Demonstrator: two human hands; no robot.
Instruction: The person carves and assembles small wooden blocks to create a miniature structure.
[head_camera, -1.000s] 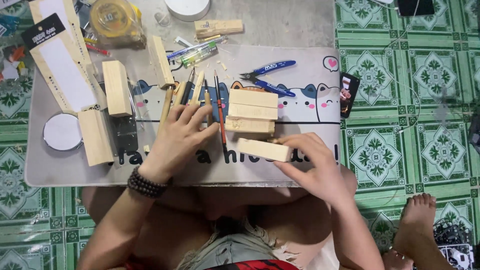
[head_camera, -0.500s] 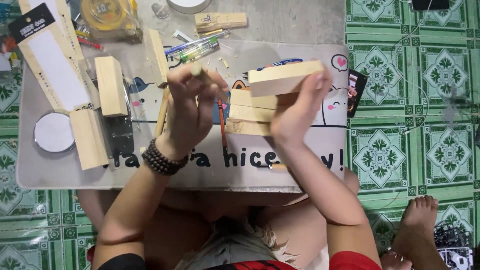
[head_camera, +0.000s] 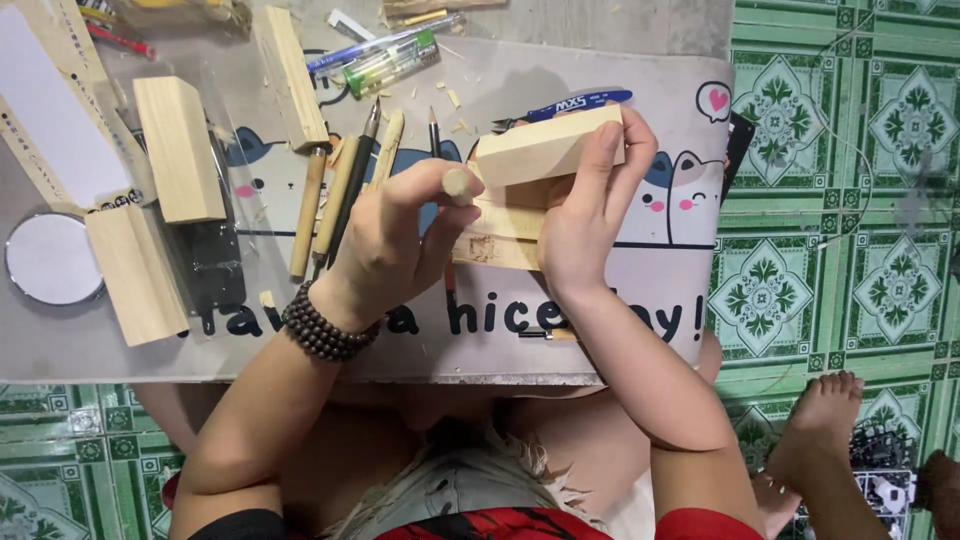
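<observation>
a home craft corner set up on the floor: green patterned floor tiles (head_camera: 840, 200), a low table (head_camera: 600, 25) under a cartoon-cat mat (head_camera: 660, 290), wood blocks (head_camera: 180, 150), carving tools (head_camera: 335, 200) (wood shavings scattered about), and a bare foot (head_camera: 825, 420).

Green patterned floor tiles (head_camera: 850, 150) w/ low grey table (head_camera: 620, 25).

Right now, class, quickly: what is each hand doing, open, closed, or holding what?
Left hand: closed around a round wooden-handled tool.
Right hand: closed on a pale wooden block, lifted over the table.
</observation>
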